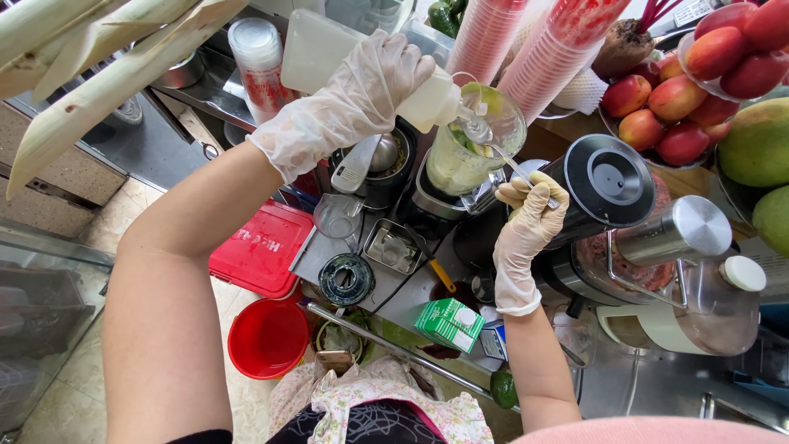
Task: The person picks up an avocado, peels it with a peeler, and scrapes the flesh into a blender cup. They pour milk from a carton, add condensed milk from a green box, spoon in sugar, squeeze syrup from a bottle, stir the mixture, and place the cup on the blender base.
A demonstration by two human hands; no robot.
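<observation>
Tipping white bottle (394, 78), left hand (353, 99) clenched; right hand (530, 210) fingers pinching spoon (501, 156) over blender jar (472, 144), pale-green pulp.

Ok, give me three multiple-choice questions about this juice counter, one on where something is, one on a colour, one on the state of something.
1. Where is the green and white carton?
A. On the steel counter near the person
B. Inside the red bucket
C. On top of the fruit pile

2. What colour is the bucket on the floor?
A. Blue
B. Red
C. Yellow

3. How is the white squeeze bottle held by the left hand?
A. Standing upright, capped
C. Lying flat on the counter
B. Tilted, nozzle over the blender jar

Answers: 1 A, the carton stands on the counter's near edge below the right hand. 2 B, the bucket beside the red lid is plainly red. 3 B, the bottle leans with its tip above the open jar, while the right hand holds a spoon at its rim.
</observation>
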